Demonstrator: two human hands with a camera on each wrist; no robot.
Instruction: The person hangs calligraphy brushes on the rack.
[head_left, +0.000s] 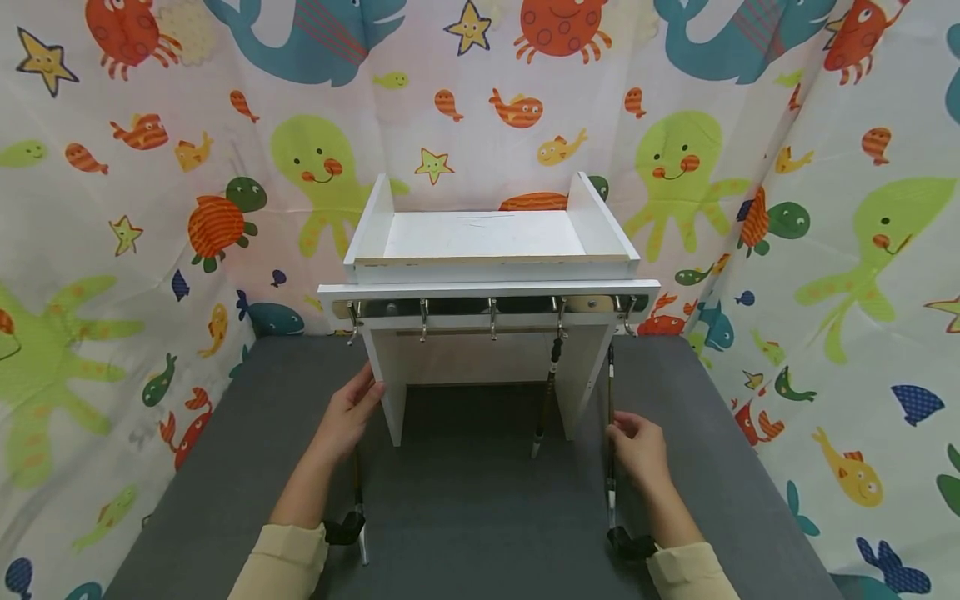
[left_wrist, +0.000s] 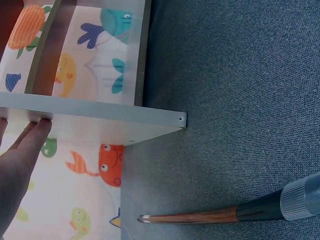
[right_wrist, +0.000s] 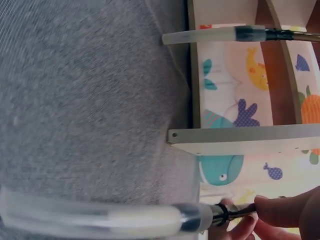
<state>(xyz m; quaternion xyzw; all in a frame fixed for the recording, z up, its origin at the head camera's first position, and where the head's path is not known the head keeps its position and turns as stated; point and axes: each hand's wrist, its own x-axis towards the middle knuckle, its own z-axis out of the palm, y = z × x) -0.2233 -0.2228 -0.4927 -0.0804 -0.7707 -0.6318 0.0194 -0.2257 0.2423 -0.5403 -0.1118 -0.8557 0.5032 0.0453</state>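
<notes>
A white wooden shelf (head_left: 491,272) with a row of metal hooks (head_left: 492,317) along its front stands before me. My left hand (head_left: 348,412) touches the outer face of its left side panel (left_wrist: 100,122), fingers fairly straight. My right hand (head_left: 639,446) pinches the handle of a calligraphy brush (right_wrist: 130,220), its pale bristles pointing down, just outside the right panel. That brush's upper end is near the rightmost hook; whether it is on the hook I cannot tell. Another brush (head_left: 551,383) hangs from the hook beside it. A third brush (left_wrist: 200,216) lies on the floor cloth below my left hand.
Dark grey cloth (head_left: 480,500) covers the surface beneath the shelf. A curtain (head_left: 457,133) printed with sea animals surrounds it at the back and sides. The shelf's top tray (head_left: 480,233) has raised sides.
</notes>
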